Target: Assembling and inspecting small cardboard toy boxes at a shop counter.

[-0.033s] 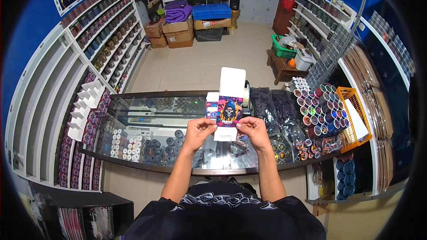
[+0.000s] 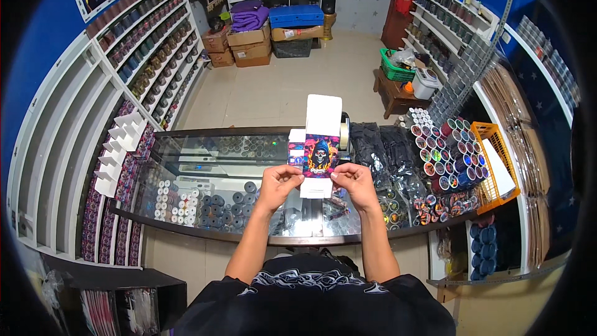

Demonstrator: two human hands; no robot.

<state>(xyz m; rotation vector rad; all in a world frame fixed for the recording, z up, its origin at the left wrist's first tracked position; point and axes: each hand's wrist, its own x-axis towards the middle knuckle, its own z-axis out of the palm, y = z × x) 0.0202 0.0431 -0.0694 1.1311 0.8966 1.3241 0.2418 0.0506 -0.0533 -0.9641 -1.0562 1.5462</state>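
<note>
A small cardboard box (image 2: 320,157) with a colourful hooded-skull print is held up over the glass counter, its white top flap raised and more white flaps at its lower end. My left hand (image 2: 280,185) pinches its lower left edge between thumb and fingers. At the lower right edge my right hand (image 2: 354,182) pinches it the same way. Both forearms reach up from the lower edge of the picture. Whether anything is inside the box cannot be seen.
The glass-topped counter (image 2: 249,232) contains or carries several spools (image 2: 214,205). Black plastic-wrapped packs (image 2: 368,149), stacked round containers (image 2: 444,149) and an orange crate (image 2: 511,194) lie to the right. White open boxes (image 2: 121,143) stand at left, by tall shelves (image 2: 134,56).
The box's upper end and raised flap have shifted very slightly to the left. Both hands keep their hold and place.
</note>
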